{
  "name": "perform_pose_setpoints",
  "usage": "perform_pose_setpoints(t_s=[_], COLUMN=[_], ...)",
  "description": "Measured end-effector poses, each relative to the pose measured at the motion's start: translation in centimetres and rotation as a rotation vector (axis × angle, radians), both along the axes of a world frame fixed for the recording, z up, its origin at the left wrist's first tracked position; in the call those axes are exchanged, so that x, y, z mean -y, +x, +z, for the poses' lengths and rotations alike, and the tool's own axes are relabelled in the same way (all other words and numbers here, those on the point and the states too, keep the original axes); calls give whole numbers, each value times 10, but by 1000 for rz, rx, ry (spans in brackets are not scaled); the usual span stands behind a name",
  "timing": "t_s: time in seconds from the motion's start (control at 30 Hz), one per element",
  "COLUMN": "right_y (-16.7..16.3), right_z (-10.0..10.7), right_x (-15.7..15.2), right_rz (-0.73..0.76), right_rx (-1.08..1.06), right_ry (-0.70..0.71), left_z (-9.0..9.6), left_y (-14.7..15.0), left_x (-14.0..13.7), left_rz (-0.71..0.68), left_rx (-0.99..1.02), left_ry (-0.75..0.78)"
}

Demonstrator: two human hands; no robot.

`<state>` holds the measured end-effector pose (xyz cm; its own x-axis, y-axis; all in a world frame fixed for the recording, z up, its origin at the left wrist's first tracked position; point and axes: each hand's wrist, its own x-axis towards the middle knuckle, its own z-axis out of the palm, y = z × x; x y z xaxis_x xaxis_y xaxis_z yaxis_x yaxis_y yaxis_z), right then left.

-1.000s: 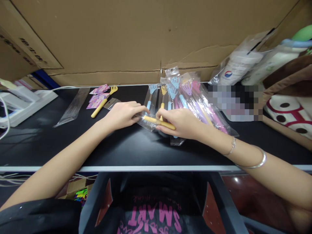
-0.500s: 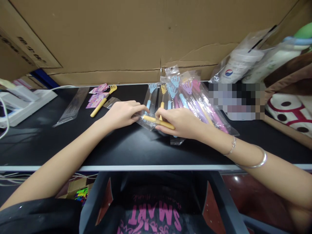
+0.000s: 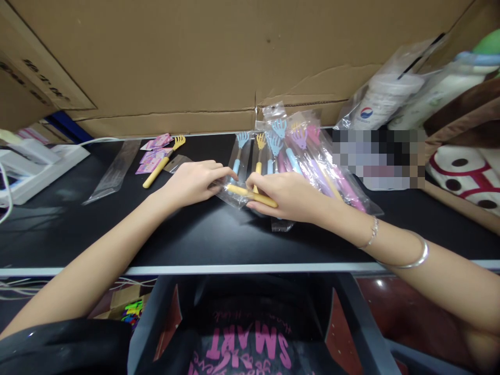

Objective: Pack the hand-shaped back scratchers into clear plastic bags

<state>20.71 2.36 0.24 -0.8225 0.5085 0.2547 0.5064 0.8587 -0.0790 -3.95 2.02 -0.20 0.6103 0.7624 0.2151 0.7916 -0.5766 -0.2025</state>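
The yellow stick point(image 3: 266, 200) sits right at the fingertips of the right hand point(image 3: 289, 192), the nearer of the two: thumb and fingers grasp it around its middle and near end. Its long axis slants across the gap between the hands, near end under the right hand's fingers, far end pointing leftward to the left hand point(image 3: 193, 182). That far end overlaps a clear bag point(image 3: 235, 201); whether inside it or beneath it, I cannot tell. The left hand, palm down with fingers bent to the right, grips the bag's left edge. Both forearms reach in from the near side and converge, the right wrist low over the black table point(image 3: 175, 239).

Just past the right thumb, a yellow scratcher point(image 3: 259, 167) stretches away from the hand, claws outward, with a blue scratcher point(image 3: 236, 166) alongside it to the left. Farther right, beyond the right hand's knuckles, lies a pile of bagged scratchers point(image 3: 318, 172). Past the left hand, on its outer side, a loose yellow scratcher point(image 3: 155, 173) slants away, its handle end near, with pink cards point(image 3: 147, 164) by its claws. Farther left of that hand lies a flat clear sleeve point(image 3: 115, 174), and farthest off stands a cardboard wall point(image 3: 175, 57)
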Motion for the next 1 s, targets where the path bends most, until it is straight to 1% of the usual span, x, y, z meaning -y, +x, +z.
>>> perform_pose_setpoints(t_s=[0.33,0.6,1.0], right_y=[-2,-2,-2], right_z=[2,1,-3], right_x=[2,4,0], right_rz=[-4,8,37], right_rx=[49,85,45], right_ry=[-21,2,31], left_z=[-1,0,0], left_y=[-2,-2,-1], left_x=[-1,-1,0], left_rz=[-22,-25,-7], left_rx=[31,13,-2], left_ry=[-15,1,14])
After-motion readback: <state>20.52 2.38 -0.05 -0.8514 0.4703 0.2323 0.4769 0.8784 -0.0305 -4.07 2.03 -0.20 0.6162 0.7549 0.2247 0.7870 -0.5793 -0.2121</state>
